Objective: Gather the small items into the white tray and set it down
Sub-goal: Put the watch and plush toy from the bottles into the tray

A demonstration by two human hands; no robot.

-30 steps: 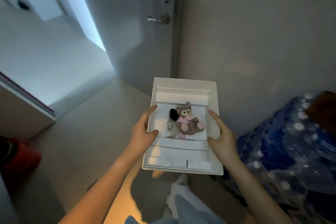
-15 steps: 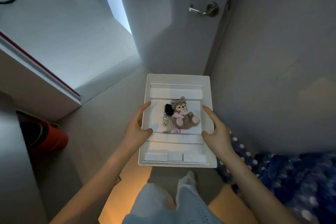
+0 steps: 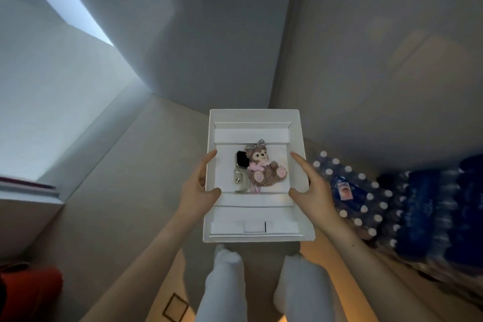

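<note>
A white tray (image 3: 256,212) is held level in the air above the floor, in front of me. In its middle recess lie a brown plush bear with a pink bow (image 3: 264,167) and, touching the bear's left side, a smartwatch with a pale strap (image 3: 241,170). My left hand (image 3: 200,188) grips the tray's left edge, thumb on the inside. The right edge is gripped the same way by my right hand (image 3: 312,188).
Shrink-wrapped packs of blue water bottles (image 3: 392,204) are stacked on the floor to the right, against the wall. A red object (image 3: 28,293) sits at the lower left. A low white ledge (image 3: 28,198) stands on the left. My legs (image 3: 261,290) are below the tray.
The view has tilted down and turned: the door handle has left the frame and the bottle packs show more. The tray stays held in both hands with its contents unmoved.
</note>
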